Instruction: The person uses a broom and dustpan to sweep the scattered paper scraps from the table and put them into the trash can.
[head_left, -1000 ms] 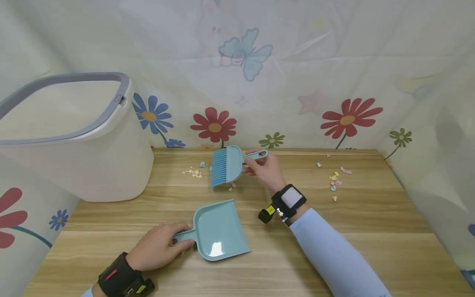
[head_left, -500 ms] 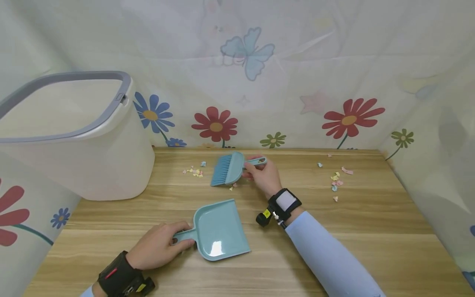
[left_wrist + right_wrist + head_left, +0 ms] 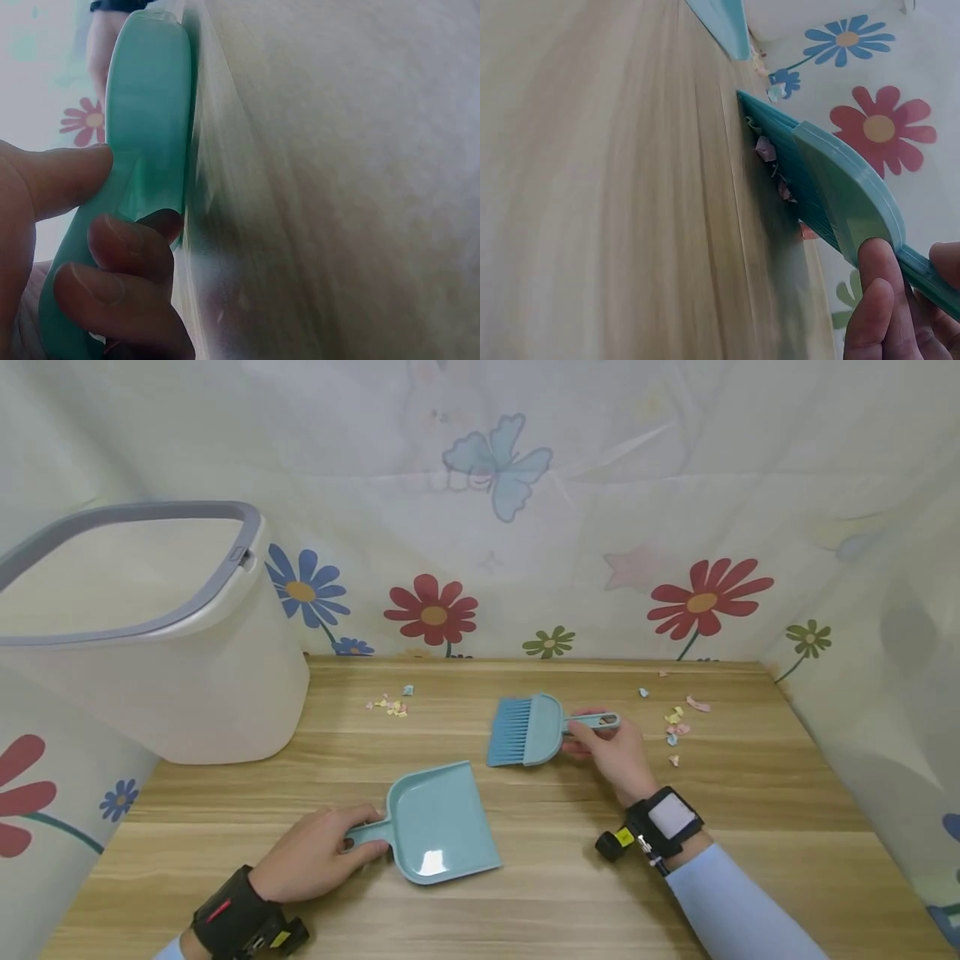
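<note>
No text, label, brand name, number or sign can be read in any of the views. The pale cloth backdrop (image 3: 570,527) carries only printed pictures, flowers, a butterfly and a star, with no lettering. The small yellow tag (image 3: 623,837) on the black wrist strap is too small to make out, and the white face of the wrist device (image 3: 670,816) shows nothing legible.

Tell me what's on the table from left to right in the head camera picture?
White bin → left hand → dustpan → brush → right hand → paper scraps near the right edge.
</note>
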`<control>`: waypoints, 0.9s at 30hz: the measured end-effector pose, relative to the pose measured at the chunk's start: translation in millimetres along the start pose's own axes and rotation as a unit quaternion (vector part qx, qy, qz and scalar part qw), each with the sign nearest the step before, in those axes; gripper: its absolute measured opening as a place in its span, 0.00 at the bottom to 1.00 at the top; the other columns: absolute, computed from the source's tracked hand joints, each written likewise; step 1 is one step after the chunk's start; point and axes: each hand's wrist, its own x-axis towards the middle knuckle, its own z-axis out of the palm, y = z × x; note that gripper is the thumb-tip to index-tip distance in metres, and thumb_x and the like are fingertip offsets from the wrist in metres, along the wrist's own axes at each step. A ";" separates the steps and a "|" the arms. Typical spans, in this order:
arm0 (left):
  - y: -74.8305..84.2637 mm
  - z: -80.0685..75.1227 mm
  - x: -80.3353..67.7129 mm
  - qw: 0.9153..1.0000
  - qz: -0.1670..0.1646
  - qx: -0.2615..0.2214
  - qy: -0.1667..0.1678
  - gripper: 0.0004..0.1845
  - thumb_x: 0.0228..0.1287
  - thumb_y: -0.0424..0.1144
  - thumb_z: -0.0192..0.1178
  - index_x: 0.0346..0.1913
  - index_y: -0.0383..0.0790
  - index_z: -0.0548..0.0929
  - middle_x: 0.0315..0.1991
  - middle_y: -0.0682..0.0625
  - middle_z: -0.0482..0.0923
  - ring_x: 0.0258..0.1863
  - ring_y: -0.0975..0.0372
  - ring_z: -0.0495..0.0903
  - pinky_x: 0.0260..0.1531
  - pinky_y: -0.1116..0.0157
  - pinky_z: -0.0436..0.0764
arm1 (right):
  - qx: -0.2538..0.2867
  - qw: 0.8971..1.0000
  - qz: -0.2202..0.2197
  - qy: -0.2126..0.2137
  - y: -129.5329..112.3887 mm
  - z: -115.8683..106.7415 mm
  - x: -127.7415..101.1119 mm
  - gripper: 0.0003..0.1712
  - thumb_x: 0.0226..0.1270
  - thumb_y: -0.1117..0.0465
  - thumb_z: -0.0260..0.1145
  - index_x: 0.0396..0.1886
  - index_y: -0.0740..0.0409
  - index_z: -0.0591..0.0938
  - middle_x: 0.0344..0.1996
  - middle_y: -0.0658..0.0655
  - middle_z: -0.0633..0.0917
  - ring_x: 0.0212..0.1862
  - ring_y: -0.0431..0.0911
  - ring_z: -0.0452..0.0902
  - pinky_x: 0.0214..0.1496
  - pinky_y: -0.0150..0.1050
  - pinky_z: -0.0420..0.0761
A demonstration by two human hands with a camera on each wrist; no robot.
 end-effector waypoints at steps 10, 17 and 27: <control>0.5 3.1 2.1 1.000 -0.005 0.003 0.006 0.26 0.70 0.65 0.61 0.58 0.50 0.86 0.52 0.57 0.88 0.42 0.72 0.81 0.44 0.64 0.82 | -0.047 0.998 -0.042 -0.009 -16.3 -34.0 -21.6 0.24 0.77 0.57 0.67 0.62 0.69 0.76 0.43 0.52 0.88 0.39 0.42 0.91 0.45 0.41 0.88; 5.1 5.8 7.7 1.000 -0.001 0.006 0.006 0.23 0.70 0.65 0.61 0.55 0.54 0.86 0.43 0.64 0.86 0.36 0.73 0.76 0.40 0.67 0.79 | -0.098 0.977 -0.188 0.020 -46.2 -39.0 -25.6 0.17 0.76 0.63 0.66 0.57 0.68 0.80 0.42 0.53 0.87 0.37 0.42 0.90 0.41 0.32 0.85; 14.2 10.0 21.2 0.998 0.020 0.043 0.035 0.23 0.70 0.63 0.62 0.57 0.53 0.87 0.48 0.60 0.88 0.40 0.73 0.81 0.43 0.65 0.81 | -0.346 0.828 -0.429 0.100 -61.7 -16.4 -10.0 0.15 0.62 0.68 0.76 0.50 0.61 0.87 0.38 0.59 0.92 0.33 0.48 0.87 0.33 0.42 0.83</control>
